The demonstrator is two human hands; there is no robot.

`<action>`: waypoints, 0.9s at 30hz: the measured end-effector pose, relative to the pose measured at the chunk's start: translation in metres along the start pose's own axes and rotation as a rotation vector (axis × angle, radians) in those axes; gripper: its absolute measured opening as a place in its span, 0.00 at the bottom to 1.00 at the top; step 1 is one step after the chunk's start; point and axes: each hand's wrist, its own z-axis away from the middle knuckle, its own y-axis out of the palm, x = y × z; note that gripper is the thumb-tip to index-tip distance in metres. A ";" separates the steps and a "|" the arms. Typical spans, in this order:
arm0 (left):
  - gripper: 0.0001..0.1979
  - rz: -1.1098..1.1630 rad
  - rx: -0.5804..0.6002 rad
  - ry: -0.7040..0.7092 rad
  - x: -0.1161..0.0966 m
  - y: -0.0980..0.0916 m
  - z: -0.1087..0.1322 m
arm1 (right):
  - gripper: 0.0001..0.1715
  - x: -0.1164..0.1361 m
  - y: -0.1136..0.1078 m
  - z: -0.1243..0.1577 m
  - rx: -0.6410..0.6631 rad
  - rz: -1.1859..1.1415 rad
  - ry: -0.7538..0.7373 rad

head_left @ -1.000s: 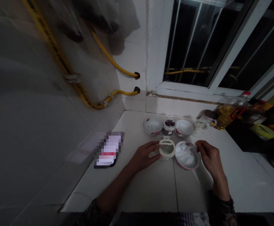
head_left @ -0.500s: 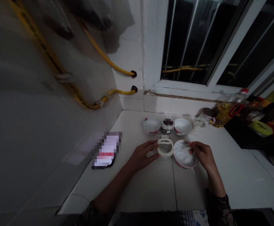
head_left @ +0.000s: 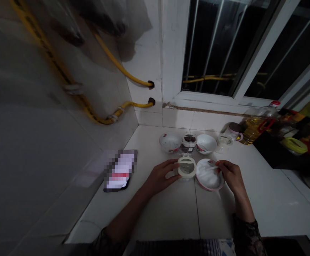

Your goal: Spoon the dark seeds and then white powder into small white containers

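My left hand (head_left: 160, 178) grips the side of a clear jar (head_left: 187, 174) with a white rim, thumb and fingers around it. The jar stands on the counter with its hinged lid tipped back. Just right of it is a bowl (head_left: 210, 187) with a pinkish outer rim, heaped with white powder or fine grains (head_left: 206, 177). Pinched in my right hand (head_left: 232, 176) is a small white spoon (head_left: 212, 168), held over the bowl with its far end at the white grains. How much is inside the jar is hard to make out.
Behind stand two white bowls (head_left: 170, 143) (head_left: 207, 143) with a jar of dark contents (head_left: 189, 139) between them. Farther right are another clear jar (head_left: 224, 139), a mug (head_left: 234, 131), an oil bottle (head_left: 254, 126) and a black box (head_left: 269, 151). A phone (head_left: 121, 170) lies left, near the wall.
My right hand has shifted slightly to the right with the spoon. My left hand and the jar stay in place.
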 end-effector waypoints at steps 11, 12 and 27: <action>0.13 -0.011 -0.001 -0.003 -0.001 0.001 -0.001 | 0.24 -0.004 -0.002 -0.001 -0.021 0.000 0.027; 0.13 -0.012 -0.001 0.000 -0.001 0.000 -0.001 | 0.23 -0.005 -0.002 -0.001 -0.024 -0.006 0.043; 0.12 -0.022 -0.015 0.024 -0.001 0.001 -0.001 | 0.23 0.000 0.008 0.001 0.063 0.047 -0.042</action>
